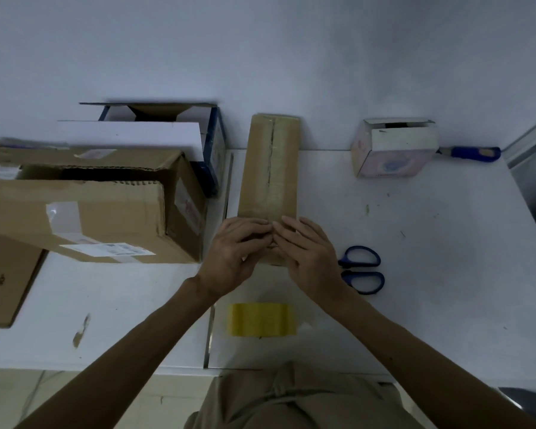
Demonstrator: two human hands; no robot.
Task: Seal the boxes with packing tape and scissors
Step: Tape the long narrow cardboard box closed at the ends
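Note:
A long narrow brown cardboard box (271,168) lies on the white table, running away from me, with clear tape along its top seam. My left hand (235,252) and my right hand (307,252) lie side by side on its near end, fingers fairly straight, fingertips meeting at the seam and pressing down on the box's near edge. A roll of yellowish packing tape (262,319) sits on the table just in front of me, below the hands. Blue-handled scissors (363,269) lie right of my right hand, blades hidden behind it.
A large brown box (84,209) with open flaps stands at the left, a white and blue carton (167,140) behind it. A small open pinkish box (393,150) and a blue-handled tool (471,153) sit at the back right. Flat cardboard (3,289) lies at the far left.

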